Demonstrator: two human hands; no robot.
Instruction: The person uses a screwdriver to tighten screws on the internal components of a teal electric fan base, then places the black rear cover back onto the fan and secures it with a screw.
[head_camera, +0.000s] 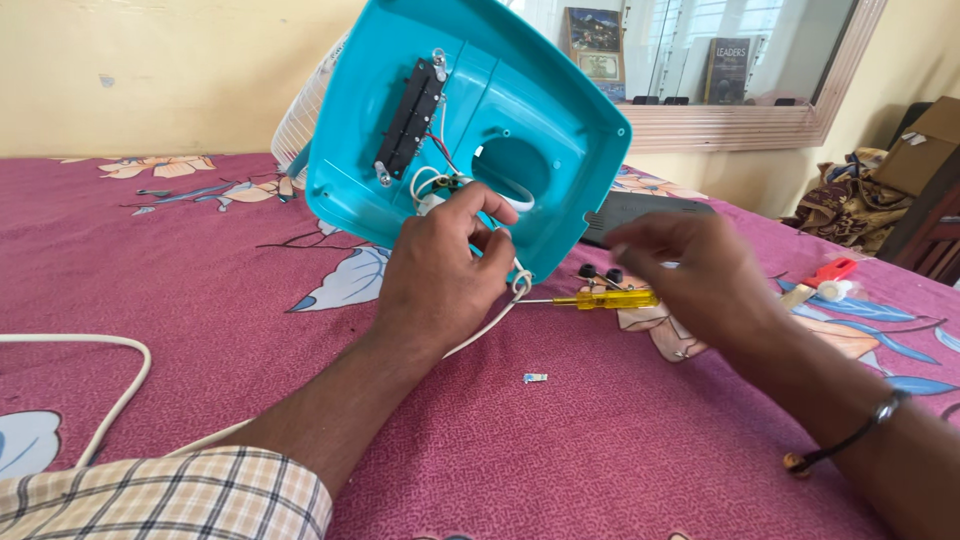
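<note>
Maroon bedspread (620, 450) with pale blue and cream flowers covers the bed, seen from the head camera, with a cream wall and a window ledge behind.

One turquoise plastic fan base (470, 120) stands tilted on its edge on the bed, its hollow underside facing the viewer. One black switch strip (412, 115) is mounted inside it, beside one round hole.

Left hand (440, 275) rests against the lower rim of the base. Its fingers (490, 215) are curled and pinched closed on a white cord (120, 385) and small wires just under the round hole. The cord runs from there down and away to the left across the bedspread.

Right hand (690, 275) hovers to the right of the base, not touching it. It is blurred; the fingers look loosely spread and hold nothing.

One yellow-handled screwdriver (605, 299) lies flat between the two hands, below the right fingertips. Two small black knobs (600, 273) sit just above it. One tiny pale blue piece (535, 378) lies alone nearer the viewer. One red-and-white tool (830, 275) lies farther right.
</note>
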